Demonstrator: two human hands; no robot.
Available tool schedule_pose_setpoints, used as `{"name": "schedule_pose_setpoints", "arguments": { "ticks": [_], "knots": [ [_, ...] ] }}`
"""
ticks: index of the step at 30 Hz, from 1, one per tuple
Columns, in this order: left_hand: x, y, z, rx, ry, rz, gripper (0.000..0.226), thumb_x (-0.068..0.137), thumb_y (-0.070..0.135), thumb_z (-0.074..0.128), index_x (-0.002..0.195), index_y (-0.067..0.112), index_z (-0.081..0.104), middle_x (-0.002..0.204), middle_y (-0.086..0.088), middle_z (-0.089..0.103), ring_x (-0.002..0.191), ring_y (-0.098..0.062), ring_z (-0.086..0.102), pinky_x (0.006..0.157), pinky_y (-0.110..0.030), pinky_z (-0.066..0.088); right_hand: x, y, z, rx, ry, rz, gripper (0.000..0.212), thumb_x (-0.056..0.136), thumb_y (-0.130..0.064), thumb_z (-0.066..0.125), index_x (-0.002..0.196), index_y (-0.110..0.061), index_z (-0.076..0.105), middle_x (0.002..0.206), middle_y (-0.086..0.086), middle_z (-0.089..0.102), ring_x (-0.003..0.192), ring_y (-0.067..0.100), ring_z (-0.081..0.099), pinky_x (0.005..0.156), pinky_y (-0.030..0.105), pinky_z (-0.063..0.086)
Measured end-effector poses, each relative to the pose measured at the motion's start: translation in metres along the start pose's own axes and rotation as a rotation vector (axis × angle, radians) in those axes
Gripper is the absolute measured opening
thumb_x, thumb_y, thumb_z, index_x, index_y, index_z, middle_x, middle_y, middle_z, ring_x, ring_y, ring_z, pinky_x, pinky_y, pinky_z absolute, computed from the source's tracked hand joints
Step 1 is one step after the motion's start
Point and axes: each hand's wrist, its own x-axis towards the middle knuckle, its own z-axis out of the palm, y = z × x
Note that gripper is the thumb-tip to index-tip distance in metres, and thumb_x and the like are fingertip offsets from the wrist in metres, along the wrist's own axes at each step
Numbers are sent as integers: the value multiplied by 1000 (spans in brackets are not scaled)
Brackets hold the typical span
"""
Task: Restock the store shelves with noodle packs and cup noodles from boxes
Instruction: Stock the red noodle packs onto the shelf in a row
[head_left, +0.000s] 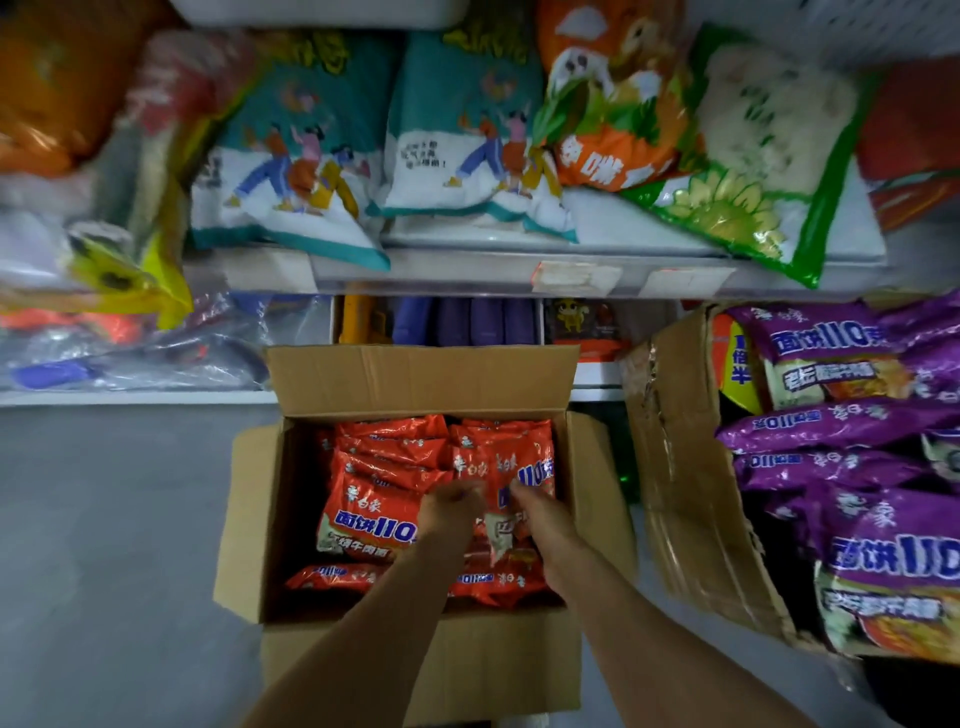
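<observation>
Both bare arms reach down from the bottom of the view into an open cardboard box (415, 379) on the grey floor (114, 519). The left hand (451, 512) has its fingers curled down onto the red noodle packs (379, 499) near the middle of the box. It looks like it is grabbing the top of a pack, but the picture is too blurry to be sure. The right hand (537, 519) is just beside it, fingers bent down and touching a red pack. If it really holds that pack cannot be told either. The two hands are close together, almost touching.

The box has all its flaps folded out. It is nearly full of red packs, stacked in rows, some flat and some leaning.

To the right sits a second box (680, 467), torn and tipped on its side. Purple noodle packs (831, 431) are piled in it and spill over the top.

Behind the boxes is a white shelf (467, 265). On it lie big snack bags: two teal and white bags (467, 130), an orange bag (608, 104) and a green bag (763, 156). Under that shelf, more packs stand in the dark, too dim to tell what they are.
</observation>
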Motion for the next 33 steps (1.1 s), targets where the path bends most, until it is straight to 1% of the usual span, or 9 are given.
{"name": "schedule_pose_setpoints", "arguments": {
  "ticks": [2,4,7,12,16,21,26,29,33],
  "knots": [
    [-14,14,-10,9,57,-19,18,100,24,60,105,13,73,100,-1,71,83,-16,63,68,-25,49,-18,-4,-2,31,21,-1,32,103,-41,51,116,-15,65,97,4,71,87,19,65,65,28,43],
    [-18,20,-21,-12,79,-8,30,101,27,58,120,7,69,118,-7,69,104,-29,66,87,-38,56,-32,-7,-10,52,39,12,34,104,-44,50,117,-16,64,94,2,68,83,17,61,62,28,39],
    [-14,19,-32,-33,83,13,35,100,28,58,124,3,66,106,-5,65,102,-27,60,102,-50,51,-34,-17,-23,42,90,3,32,104,-45,50,115,-17,63,89,-1,65,78,13,57,59,28,36],
    [13,-11,-18,-9,23,-9,25,102,26,57,119,10,67,91,0,62,82,-17,61,74,-32,54,16,-15,-29,-32,98,-53,38,103,-48,46,125,-22,62,104,3,75,92,22,71,72,33,50],
    [37,-45,-4,-30,18,-37,16,97,30,64,84,22,64,104,-17,71,97,-34,67,96,-55,53,61,1,-29,-86,96,-85,48,96,-54,52,137,-30,52,113,1,73,97,22,72,80,37,55],
    [50,-61,4,13,-43,-58,15,95,40,65,94,25,67,101,-9,74,95,-31,71,91,-52,57,69,7,-30,-88,76,-62,50,100,-43,55,145,-24,44,121,5,67,98,21,68,69,32,51],
    [48,-59,1,-82,-71,-151,31,81,32,83,107,18,72,100,-9,76,96,-32,72,91,-55,57,54,2,-27,-123,-33,65,43,100,-53,52,126,-20,61,109,4,72,94,18,68,66,31,45],
    [38,-44,-4,-121,-94,-132,22,85,23,79,104,14,71,95,-10,78,93,-34,74,91,-57,56,48,-3,-26,-117,-38,42,43,101,-52,49,125,-20,62,107,2,72,91,16,68,64,30,43],
    [21,-30,-23,-188,-86,-115,38,85,27,78,115,6,68,99,-17,76,92,-40,74,90,-61,55,30,-12,-28,-95,-41,-10,36,102,-51,48,119,-24,64,105,1,72,93,17,67,68,30,45]
  ]
}}
